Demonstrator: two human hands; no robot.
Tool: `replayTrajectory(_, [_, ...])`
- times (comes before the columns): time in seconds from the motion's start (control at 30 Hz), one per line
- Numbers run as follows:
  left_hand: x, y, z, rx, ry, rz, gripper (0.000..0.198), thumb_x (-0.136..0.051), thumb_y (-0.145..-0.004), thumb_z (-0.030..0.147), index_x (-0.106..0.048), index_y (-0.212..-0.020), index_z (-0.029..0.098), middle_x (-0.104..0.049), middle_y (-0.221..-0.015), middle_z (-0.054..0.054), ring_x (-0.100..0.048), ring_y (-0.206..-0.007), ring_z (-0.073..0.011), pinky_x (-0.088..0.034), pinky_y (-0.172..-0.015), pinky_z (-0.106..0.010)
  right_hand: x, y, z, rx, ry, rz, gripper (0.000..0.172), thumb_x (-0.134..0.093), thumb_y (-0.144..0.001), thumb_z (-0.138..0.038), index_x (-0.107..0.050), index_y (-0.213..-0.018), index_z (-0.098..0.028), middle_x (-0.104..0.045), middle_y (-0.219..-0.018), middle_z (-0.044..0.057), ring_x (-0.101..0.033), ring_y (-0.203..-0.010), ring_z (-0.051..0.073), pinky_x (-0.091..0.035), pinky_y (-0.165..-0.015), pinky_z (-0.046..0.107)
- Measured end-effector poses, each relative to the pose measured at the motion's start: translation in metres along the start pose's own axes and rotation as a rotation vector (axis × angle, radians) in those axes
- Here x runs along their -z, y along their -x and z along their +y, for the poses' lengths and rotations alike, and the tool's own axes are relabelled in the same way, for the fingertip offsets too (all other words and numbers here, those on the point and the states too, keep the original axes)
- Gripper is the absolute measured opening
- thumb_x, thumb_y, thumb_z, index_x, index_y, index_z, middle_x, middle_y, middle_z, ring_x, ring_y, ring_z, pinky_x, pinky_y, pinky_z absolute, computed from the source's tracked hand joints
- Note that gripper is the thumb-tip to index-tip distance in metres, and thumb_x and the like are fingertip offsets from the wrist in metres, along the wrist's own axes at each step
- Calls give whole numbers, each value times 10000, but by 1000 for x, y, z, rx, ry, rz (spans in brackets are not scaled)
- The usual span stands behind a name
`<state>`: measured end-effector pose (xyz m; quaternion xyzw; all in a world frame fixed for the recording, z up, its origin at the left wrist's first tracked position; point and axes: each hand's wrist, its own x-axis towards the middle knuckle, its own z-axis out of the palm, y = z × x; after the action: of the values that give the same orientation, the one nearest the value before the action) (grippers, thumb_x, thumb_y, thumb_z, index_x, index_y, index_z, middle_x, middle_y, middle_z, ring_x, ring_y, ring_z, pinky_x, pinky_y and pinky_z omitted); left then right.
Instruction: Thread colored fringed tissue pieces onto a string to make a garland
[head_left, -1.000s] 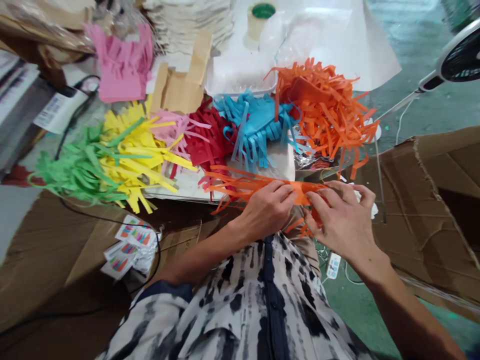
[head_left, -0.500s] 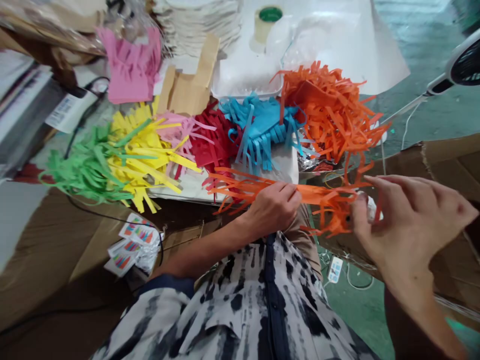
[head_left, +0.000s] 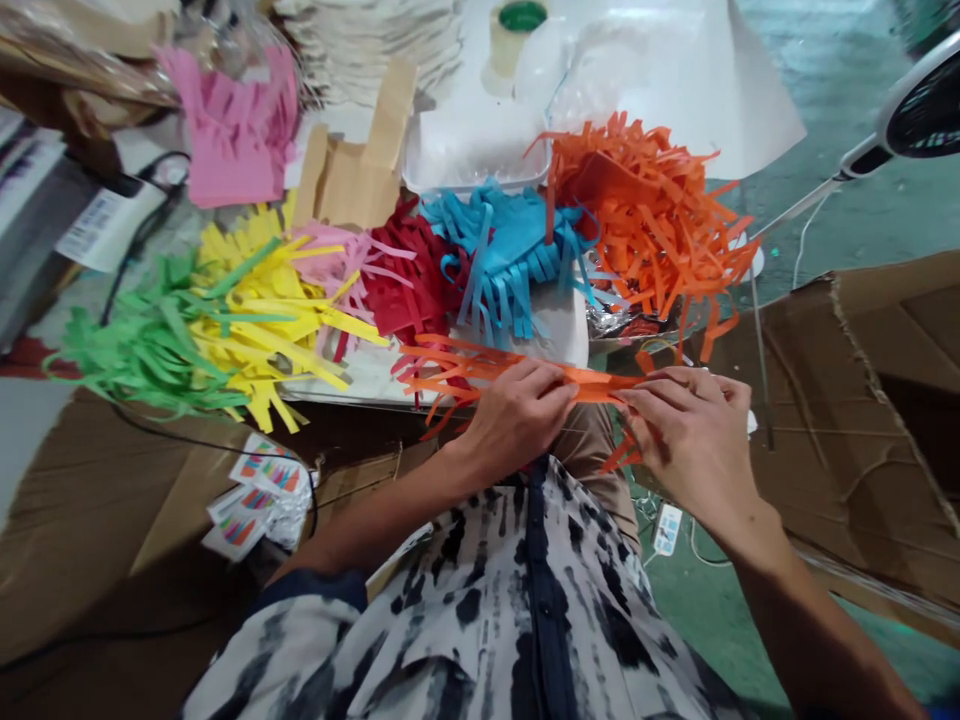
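Note:
My left hand (head_left: 517,415) and my right hand (head_left: 694,440) both pinch a long orange fringed paper strip (head_left: 480,367) held level over my lap. The strip's loose fringes trail left past my left hand and hang below my right fingers. Just beyond it lie heaps of cut paper fringe: orange (head_left: 652,220), blue (head_left: 510,250), red (head_left: 412,280), pink (head_left: 337,262), yellow (head_left: 262,320) and green (head_left: 142,350).
A pink fringed sheet (head_left: 232,130), brown card pieces (head_left: 360,170), a tape roll (head_left: 510,35) and a white sheet (head_left: 675,80) sit further back. Torn cardboard (head_left: 862,400) lies to the right, small printed cards (head_left: 259,490) and a black cable at the left. A fan (head_left: 919,105) stands far right.
My right hand had swung out to the right along the strip, then came back in close beside my left hand. My left hand kept its hold.

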<state>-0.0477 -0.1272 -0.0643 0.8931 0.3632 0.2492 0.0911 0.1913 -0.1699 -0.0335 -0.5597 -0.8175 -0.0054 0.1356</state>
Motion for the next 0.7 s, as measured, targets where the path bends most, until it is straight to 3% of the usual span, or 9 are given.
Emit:
replayTrajectory(0.23, [24, -10, -15, 176, 12, -130, 231, -617, -1064, 373, -714, -956, 194, -763, -1003, -46, -632, -954, -230, -463, -804, -384, 0, -4, 0, -162, -172, -39, 296, -561, -1079, -400, -788, -970, -243, -812, -987, 34, -651, -1046, 265, -330, -891, 410])
replayTrajectory(0.4, [18, -15, -15, 249, -132, -118, 205, -663, -1028, 360, -668, -908, 193, -717, -923, -65, -593, -911, -262, -397, -745, -408, -5, -10, -7, -261, -36, -66, 352, -530, -1075, -426, -758, -906, -217, -785, -912, 63, -609, -1007, 293, -273, -830, 405])
replayTrajectory(0.7, [13, -16, -16, 249, -159, -124, 195, -670, -1002, 350, -642, -879, 201, -700, -910, -68, -590, -908, -275, -417, -746, -437, -8, -25, -13, -252, 155, -168, 399, -435, -1079, -433, -645, -828, -204, -734, -856, 98, -571, -958, 301, -249, -794, 417])
